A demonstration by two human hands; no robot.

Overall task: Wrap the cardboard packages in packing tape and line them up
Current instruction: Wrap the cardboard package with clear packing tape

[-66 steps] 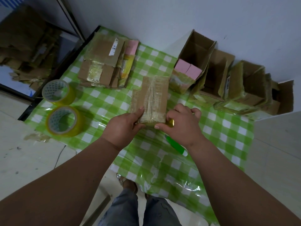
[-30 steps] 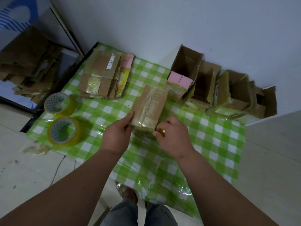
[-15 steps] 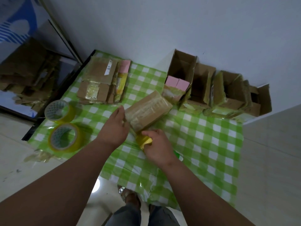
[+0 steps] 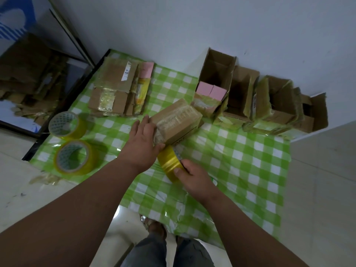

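Observation:
A brown cardboard package (image 4: 179,120), partly wound in clear tape, is tilted above the green checked tablecloth (image 4: 240,160). My left hand (image 4: 141,143) holds its near left end, fingers up the side and thumb under it. My right hand (image 4: 192,176) grips a yellow tape roll (image 4: 169,160) just below the package. A strip of tape runs from the roll up to the package's underside.
Two more yellow tape rolls (image 4: 75,157) lie at the left edge. A stack of flat cardboard packages (image 4: 115,91) sits at the back left. A row of open cardboard boxes (image 4: 246,97) stands along the wall at the back right. My feet show below the table's near edge.
The package has been lifted off the cloth and turned clockwise to a slant. My right hand has pulled the tape roll out from beside the package towards me, drawing tape under it.

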